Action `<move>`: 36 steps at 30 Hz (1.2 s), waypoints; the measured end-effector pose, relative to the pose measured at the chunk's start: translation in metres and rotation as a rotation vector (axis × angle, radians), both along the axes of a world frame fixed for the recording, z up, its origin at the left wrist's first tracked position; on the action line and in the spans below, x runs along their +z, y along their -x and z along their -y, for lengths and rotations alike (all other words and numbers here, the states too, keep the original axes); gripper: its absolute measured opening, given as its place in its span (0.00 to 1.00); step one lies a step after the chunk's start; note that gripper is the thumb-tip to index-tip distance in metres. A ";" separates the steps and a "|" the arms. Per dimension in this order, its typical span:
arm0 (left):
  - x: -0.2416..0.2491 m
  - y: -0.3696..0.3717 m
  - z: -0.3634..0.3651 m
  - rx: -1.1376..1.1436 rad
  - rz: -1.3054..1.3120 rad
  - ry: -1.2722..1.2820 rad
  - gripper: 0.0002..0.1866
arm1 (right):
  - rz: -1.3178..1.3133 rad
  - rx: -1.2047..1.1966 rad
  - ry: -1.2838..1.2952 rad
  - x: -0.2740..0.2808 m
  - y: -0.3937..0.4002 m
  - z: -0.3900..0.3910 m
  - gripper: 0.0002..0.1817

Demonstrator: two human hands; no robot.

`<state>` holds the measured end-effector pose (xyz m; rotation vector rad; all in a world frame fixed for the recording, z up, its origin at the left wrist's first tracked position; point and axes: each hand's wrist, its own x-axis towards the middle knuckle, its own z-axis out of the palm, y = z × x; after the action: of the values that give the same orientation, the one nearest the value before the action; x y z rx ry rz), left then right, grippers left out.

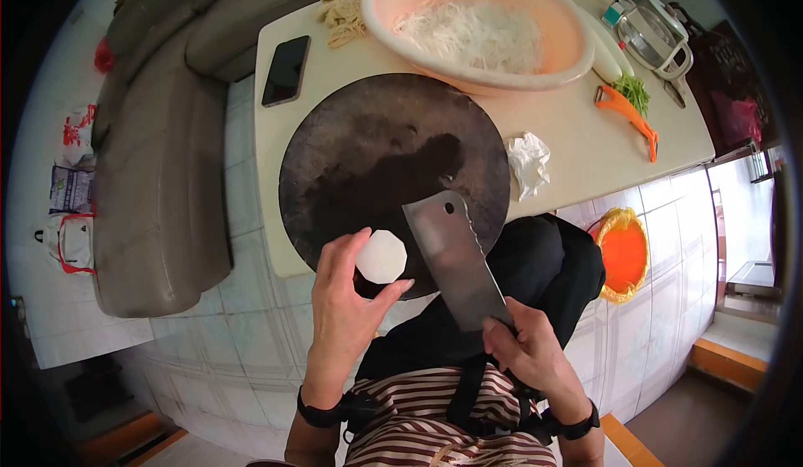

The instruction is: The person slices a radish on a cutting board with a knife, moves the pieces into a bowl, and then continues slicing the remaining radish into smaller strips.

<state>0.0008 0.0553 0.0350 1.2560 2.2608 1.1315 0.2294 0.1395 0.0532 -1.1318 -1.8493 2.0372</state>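
My left hand (345,287) grips a white piece of radish (382,257), its pale, many-sided cut face turned up, over the near edge of the round dark chopping board (335,158). In my right hand (527,346) is a cleaver (452,258), held by its handle, which my fingers mostly hide. The wide blade points away from me and to the left, over the board's near right edge, a little apart from the radish. Wet dark patches mark the board's surface.
A large pink basin (577,57) of white shreds stands behind the board. Around it on the table (569,132) are a phone (286,71), a cloth (341,17), crumpled white paper (529,164), an orange peeler (629,120) and a long white radish (604,59). A lined bin (623,258) stands right.
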 end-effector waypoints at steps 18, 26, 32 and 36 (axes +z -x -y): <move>0.014 0.019 0.001 -0.466 -0.521 0.046 0.10 | 0.292 0.546 -0.865 0.066 0.021 -0.024 0.30; 0.021 0.024 0.000 -0.560 -0.561 0.149 0.09 | 0.256 0.484 -0.888 0.064 0.025 -0.031 0.14; 0.024 0.025 0.000 -0.603 -0.611 0.151 0.07 | 0.248 0.534 -0.785 0.057 0.025 -0.034 0.23; 0.026 0.025 0.000 -0.602 -0.600 0.177 0.08 | 0.260 0.560 -0.797 0.055 0.029 -0.037 0.23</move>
<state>-0.0238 0.0554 0.0608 2.2012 2.0174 0.3534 0.2000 0.1763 0.1080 -0.7074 -2.9551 1.0858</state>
